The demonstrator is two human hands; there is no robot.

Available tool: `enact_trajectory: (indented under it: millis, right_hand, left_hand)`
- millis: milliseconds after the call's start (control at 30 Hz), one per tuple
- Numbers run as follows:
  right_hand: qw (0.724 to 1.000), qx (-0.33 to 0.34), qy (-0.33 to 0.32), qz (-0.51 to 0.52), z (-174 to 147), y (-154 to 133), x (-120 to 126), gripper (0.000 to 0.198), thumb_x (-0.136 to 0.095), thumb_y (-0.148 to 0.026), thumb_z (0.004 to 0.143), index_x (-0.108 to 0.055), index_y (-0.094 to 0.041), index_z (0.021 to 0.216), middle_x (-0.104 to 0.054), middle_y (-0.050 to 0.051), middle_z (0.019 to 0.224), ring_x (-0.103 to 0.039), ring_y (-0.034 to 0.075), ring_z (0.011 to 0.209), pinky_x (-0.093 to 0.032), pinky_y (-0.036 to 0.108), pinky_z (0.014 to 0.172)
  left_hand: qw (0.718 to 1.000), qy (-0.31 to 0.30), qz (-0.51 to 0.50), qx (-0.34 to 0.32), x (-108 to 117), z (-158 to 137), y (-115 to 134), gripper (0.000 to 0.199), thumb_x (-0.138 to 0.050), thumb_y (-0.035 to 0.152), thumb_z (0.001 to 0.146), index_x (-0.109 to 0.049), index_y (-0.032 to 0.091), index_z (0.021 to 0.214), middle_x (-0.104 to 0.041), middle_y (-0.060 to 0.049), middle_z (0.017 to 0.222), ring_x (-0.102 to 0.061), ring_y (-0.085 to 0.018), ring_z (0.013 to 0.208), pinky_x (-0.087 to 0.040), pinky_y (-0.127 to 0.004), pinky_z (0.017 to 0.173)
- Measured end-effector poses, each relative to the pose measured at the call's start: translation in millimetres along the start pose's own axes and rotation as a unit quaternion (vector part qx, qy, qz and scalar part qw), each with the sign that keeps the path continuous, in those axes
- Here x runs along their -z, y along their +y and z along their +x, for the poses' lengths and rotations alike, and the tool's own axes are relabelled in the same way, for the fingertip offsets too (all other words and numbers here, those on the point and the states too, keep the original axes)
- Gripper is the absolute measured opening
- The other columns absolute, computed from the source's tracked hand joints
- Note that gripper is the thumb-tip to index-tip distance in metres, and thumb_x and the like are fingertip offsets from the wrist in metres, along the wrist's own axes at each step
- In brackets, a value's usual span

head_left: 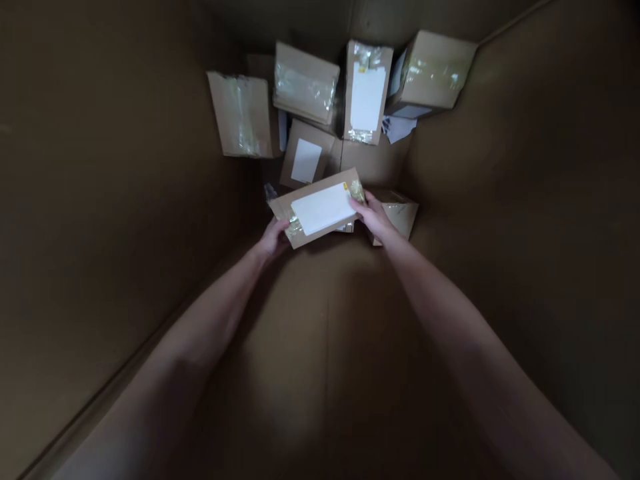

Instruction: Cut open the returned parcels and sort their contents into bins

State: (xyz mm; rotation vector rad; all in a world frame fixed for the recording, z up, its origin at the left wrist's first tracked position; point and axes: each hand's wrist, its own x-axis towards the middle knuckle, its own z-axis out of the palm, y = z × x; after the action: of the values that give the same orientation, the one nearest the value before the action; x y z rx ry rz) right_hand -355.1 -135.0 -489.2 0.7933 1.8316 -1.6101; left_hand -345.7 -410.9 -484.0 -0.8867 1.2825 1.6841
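Between my two hands is a flat cardboard box [283, 203] with a large white label and clear tape at both ends. It tilts, its right end higher in the picture. My left hand [273, 239] grips its lower left end, thumb on top. At the right end, my right hand [371, 212] holds it the same way, fingers partly hidden behind. Just behind my right hand, another taped box [401, 217] shows in part. A smaller labelled box [319, 137] lies beyond the held one.
Large cardboard walls [100, 167] rise on both sides. Along the far end sit more taped boxes: one at left [245, 117], one beside it [306, 80], an upright labelled one [369, 100] and one at right [440, 70]. Some crumpled printed paper [400, 128] lies below the last.
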Motion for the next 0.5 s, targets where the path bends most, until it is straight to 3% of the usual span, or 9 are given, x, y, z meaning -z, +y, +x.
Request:
enact_trajectory:
  millis: [100, 167, 333, 400, 500]
  right_hand:
    - [0.993, -0.041, -0.007, 0.106, -58, -55, 22, 0.065, -0.064, -0.05, 0.075, -0.05, -0.021, 0.131, -0.06, 0.007, 0.128, -0.056, 0.024, 0.116, -0.04, 0.048, 0.103]
    - [0.991, -0.021, 0.011, 0.13, -110, -105, 38, 0.069, -0.068, -0.047, 0.072, -0.049, -0.021, 0.133, -0.06, 0.006, 0.129, -0.054, 0.025, 0.119, -0.039, 0.048, 0.104]
    - [0.978, 0.137, 0.099, 0.121, -265, -223, 77, 0.071, -0.069, -0.048, 0.072, -0.048, -0.024, 0.135, -0.051, 0.004, 0.139, -0.046, 0.025, 0.128, -0.033, 0.044, 0.111]
    - [0.964, 0.194, 0.138, 0.119, -331, -251, 86, 0.073, -0.068, -0.051, 0.074, -0.045, -0.025, 0.138, -0.047, 0.005, 0.143, -0.043, 0.026, 0.131, -0.032, 0.044, 0.111]
    - [0.939, 0.261, 0.181, 0.131, -426, -267, 91, 0.073, -0.067, -0.053, 0.075, -0.043, -0.026, 0.139, -0.045, 0.006, 0.144, -0.04, 0.026, 0.133, -0.032, 0.044, 0.111]
  left_hand:
    - [1.0, -0.031, 0.002, -0.006, -23, -48, 38, 0.081, -0.065, 0.051, 0.064, -0.044, 0.012, 0.131, -0.061, -0.015, 0.123, -0.055, -0.034, 0.116, -0.042, -0.052, 0.099]
    - [0.999, -0.048, 0.022, -0.012, -45, -88, 72, 0.08, -0.066, 0.054, 0.064, -0.046, 0.015, 0.131, -0.06, -0.014, 0.124, -0.055, -0.035, 0.117, -0.043, -0.052, 0.099]
    - [0.983, -0.161, 0.056, -0.075, -108, -213, 163, 0.08, -0.061, 0.066, 0.066, -0.049, 0.018, 0.129, -0.061, -0.012, 0.125, -0.05, -0.036, 0.123, -0.04, -0.052, 0.103]
    - [0.972, -0.198, 0.074, -0.107, -130, -268, 189, 0.078, -0.054, 0.071, 0.07, -0.051, 0.018, 0.128, -0.064, -0.01, 0.122, -0.048, -0.035, 0.125, -0.038, -0.05, 0.106]
    - [0.954, -0.248, 0.095, -0.139, -158, -347, 207, 0.081, -0.04, 0.08, 0.073, -0.052, 0.021, 0.128, -0.064, -0.007, 0.122, -0.042, -0.033, 0.131, -0.034, -0.046, 0.11]
